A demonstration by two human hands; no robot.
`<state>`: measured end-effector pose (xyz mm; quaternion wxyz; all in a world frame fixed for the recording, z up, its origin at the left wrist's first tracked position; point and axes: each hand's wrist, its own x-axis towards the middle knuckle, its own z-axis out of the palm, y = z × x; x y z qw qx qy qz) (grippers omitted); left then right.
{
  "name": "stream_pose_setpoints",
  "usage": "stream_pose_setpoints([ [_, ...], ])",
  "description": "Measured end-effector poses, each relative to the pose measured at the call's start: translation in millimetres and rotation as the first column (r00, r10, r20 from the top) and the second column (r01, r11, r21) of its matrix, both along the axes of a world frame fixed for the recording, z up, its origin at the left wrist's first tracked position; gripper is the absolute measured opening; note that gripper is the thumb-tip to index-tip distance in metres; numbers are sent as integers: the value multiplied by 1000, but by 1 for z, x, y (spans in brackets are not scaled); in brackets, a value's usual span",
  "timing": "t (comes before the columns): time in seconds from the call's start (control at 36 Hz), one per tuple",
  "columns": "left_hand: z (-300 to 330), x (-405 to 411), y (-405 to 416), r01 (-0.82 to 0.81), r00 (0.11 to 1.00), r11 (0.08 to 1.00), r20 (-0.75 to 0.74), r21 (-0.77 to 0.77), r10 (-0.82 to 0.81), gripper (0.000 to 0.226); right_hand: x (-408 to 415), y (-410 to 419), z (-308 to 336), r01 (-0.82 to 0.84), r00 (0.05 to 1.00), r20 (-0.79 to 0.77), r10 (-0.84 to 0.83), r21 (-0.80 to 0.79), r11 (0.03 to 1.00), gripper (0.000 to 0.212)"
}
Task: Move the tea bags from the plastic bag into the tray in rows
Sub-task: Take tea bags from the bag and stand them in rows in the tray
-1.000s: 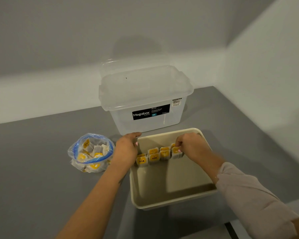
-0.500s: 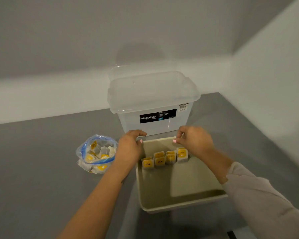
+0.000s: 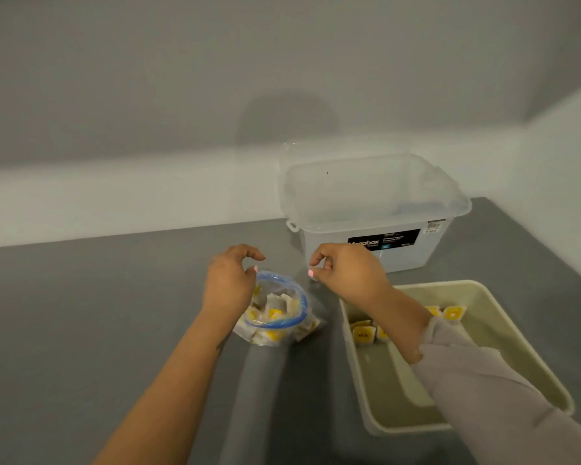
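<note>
Yellow-tagged tea bags (image 3: 275,313): lying heaped in the bag (image 3: 275,317), mouth gaping upward; the pile has no clear long axis.
Left hand (image 3: 230,286): hovering at the bag's left rim, grip loosely curled, holding nothing; the bags are sitting just below and to its right.
Right hand (image 3: 346,273): crossing over from the tray side, fingers curled, apparently holding nothing.
Nearer hand: the left, by my judgement.
Tray (image 3: 503,313): sitting right of the bag on the bench (image 3: 81,313), one row of bags (image 3: 363,335) standing at its far end.
</note>
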<state>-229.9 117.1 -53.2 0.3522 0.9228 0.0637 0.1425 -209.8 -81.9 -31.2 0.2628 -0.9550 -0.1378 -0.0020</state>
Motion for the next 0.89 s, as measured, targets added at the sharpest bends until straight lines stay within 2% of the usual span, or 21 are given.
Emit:
stream_pose_setpoints([
  [0.14,-9,9,29,19,995,1000,-103,14,-18,23,2,42,-6,-49,998,-33,47,-58,997,14],
  [0.31,-21,16,46,107,964,994,-244,9,-102,37,6,81,-24,-119,990,-100,100,-208,971,26],
  [0.47,-32,20,51,177,943,984,-291,25,-162,40,10,100,-45,-124,992,-35,119,-282,951,35],
  [0.69,-36,26,58,219,931,976,-303,16,-204,42,16,108,-50,-133,991,-55,122,-325,936,19],
  [0.89,-23,31,49,310,925,951,-240,24,-295,50,26,98,-18,-97,995,-53,85,-314,944,9],
])
